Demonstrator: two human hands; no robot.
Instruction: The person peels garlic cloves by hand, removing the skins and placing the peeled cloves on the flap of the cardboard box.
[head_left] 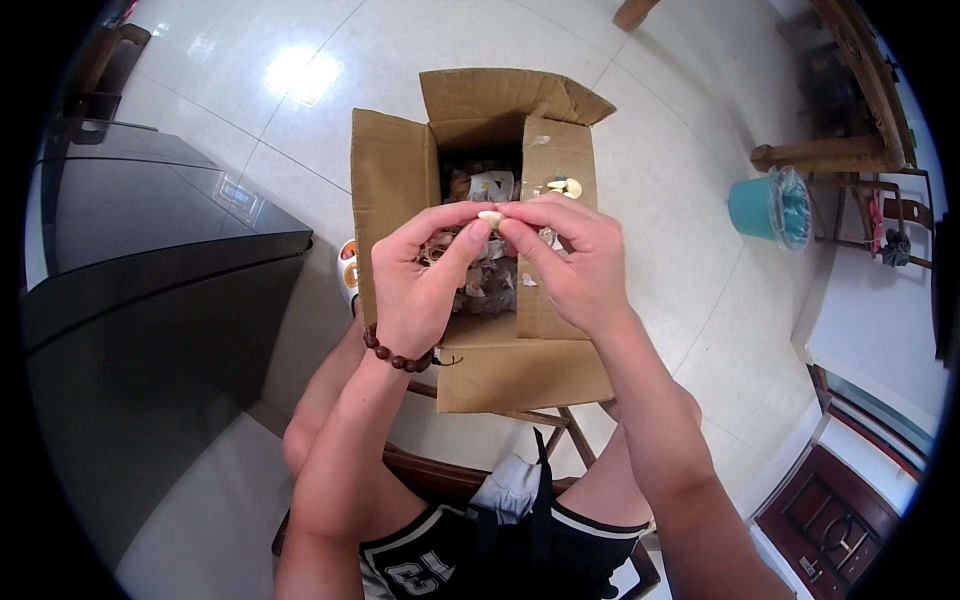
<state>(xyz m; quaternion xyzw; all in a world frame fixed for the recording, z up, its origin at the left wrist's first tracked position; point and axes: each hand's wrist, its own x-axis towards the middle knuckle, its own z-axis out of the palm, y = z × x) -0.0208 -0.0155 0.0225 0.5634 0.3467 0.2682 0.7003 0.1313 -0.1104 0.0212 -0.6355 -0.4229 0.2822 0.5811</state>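
Between the fingertips of both hands is a small pale garlic clove [490, 218], held over the open cardboard box [392, 170]. My left hand [420, 265], with a dark bead bracelet on the wrist, pinches it from the left. My right hand [575, 255] pinches its other side with thumb and forefinger. Several peeled garlic cloves [571, 187] lie on the box's right flap, just beyond my right hand. Inside the box are papery scraps and skins [490, 285], partly hidden behind my hands.
A dark glossy cabinet-like block [170, 270] stands close on the left. To the right, a teal bin [757, 208] with a plastic liner sits on the tiled floor [690, 120], near wooden furniture [830, 157]. My legs are on either side below the box.
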